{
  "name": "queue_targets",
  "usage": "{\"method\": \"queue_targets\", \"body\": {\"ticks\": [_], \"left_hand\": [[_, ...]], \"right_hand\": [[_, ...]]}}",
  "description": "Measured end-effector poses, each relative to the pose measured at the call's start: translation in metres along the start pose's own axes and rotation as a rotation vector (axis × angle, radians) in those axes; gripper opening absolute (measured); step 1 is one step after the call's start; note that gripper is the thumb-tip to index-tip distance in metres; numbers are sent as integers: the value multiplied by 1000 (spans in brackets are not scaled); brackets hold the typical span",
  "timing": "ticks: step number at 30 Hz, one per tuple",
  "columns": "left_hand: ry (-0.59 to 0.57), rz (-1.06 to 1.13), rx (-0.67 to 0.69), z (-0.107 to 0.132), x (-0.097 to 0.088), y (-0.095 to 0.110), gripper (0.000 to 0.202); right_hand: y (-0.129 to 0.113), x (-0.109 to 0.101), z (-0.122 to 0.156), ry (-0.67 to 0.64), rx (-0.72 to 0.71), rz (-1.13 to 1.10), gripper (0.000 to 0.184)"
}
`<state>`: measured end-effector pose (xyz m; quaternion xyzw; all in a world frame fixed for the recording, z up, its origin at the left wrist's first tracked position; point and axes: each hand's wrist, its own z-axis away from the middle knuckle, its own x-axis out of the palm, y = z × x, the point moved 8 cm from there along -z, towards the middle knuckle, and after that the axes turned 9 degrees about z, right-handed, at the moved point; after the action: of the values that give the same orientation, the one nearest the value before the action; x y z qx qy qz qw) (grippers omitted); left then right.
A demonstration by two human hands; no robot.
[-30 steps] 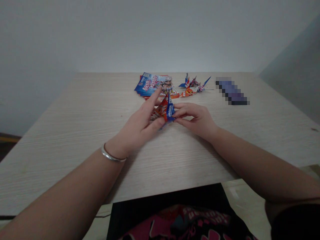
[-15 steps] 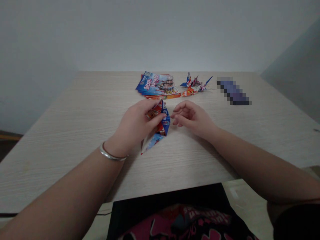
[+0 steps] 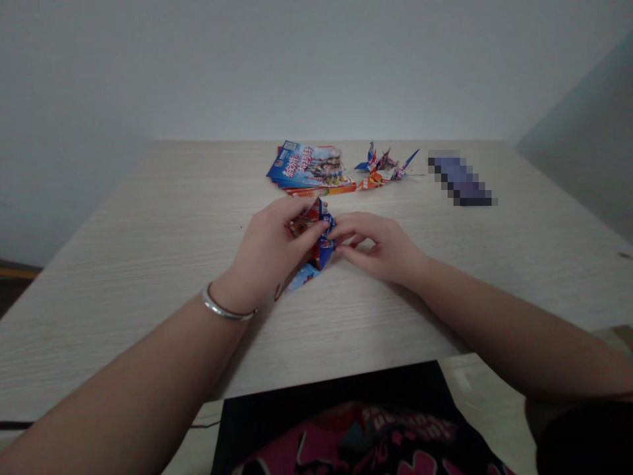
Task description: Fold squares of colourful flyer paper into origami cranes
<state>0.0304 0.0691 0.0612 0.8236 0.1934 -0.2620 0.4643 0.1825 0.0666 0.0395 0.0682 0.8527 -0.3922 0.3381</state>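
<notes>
A partly folded sheet of printed paper [image 3: 325, 255], blue, red and orange, stands just above the table in front of me. My left hand [image 3: 270, 247] is closed on its left side, thumb on the near face and fingers behind, where they are hidden. From the right, my right hand [image 3: 386, 243] pinches the paper's right edge between thumb and fingertips. A light-blue flap of the paper points down toward me below my left thumb.
Beyond my hands lies a stack of printed sheets [image 3: 309, 165]. Folded paper cranes [image 3: 383, 173] sit to its right, bunched together. A blurred dark rectangular object [image 3: 461, 181] lies farther right. The table [image 3: 163, 218] meets a wall at the back.
My right hand has moved left and its fingers have closed onto the paper's right edge. The paper's lower flap has shifted slightly up; my left hand keeps its hold.
</notes>
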Motion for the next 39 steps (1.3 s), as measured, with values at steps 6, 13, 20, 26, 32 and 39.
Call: {"method": "queue_targets", "body": {"ticks": [6,13,20,26,32,39], "left_hand": [[-22,61,-32,-1,3,-3,19],[-30,128,-55,0,6,-4,24],[29,144,109,-2,-7,0,38],[-94,25,238,-1,-5,12,40],[-112,-157,285,-4,1,5,11],[-139,-281,572,-1,3,21,20]], "right_hand": [[8,1,-3,-8,19,-29,12],[10,-1,-2,18,42,-35,7],[25,-13,-2,103,95,-93,5],[50,-29,1,247,209,-161,11],[76,-32,5,299,314,-192,20],[65,-34,3,199,243,7,12]]}}
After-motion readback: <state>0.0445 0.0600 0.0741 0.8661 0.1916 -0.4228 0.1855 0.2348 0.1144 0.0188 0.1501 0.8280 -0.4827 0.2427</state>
